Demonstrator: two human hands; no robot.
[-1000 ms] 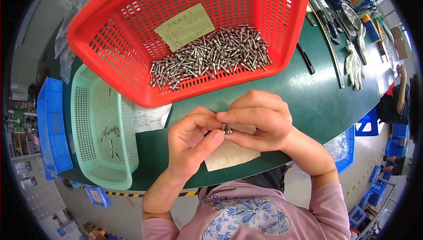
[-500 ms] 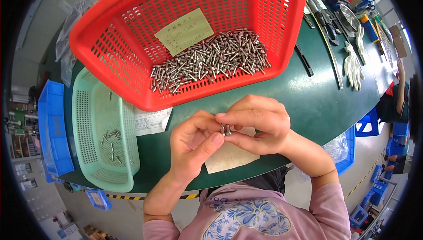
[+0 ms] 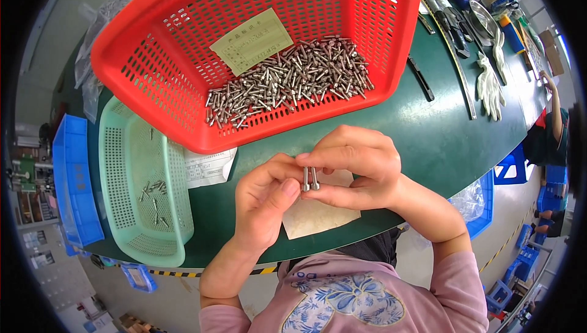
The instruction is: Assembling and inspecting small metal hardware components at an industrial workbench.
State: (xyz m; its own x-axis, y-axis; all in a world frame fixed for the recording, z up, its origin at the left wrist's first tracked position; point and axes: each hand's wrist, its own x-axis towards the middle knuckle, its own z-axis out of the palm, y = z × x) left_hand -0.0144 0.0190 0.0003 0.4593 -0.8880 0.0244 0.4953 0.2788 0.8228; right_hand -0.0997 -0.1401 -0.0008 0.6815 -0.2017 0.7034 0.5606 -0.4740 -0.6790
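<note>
Between right fingers (image 3: 342,157) | two screws (image 3: 314,178) are pinched side by side, heads at thumb (image 3: 333,197) | left fingers (image 3: 285,193) beside, grip unclear | best kept parallel

The left hand (image 3: 260,195) and right hand (image 3: 367,165) are close together, fingers (image 3: 339,157) curled (left thumb (image 3: 286,193) extended), forearms (image 3: 431,214) slanting inward.

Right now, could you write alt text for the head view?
Bare hands meet around two bolt-like metal pieces, held side by side above a green table. Beyond them, a red perforated basket holds a heap of similar pieces; a pale green basket at left holds fewer.
</note>
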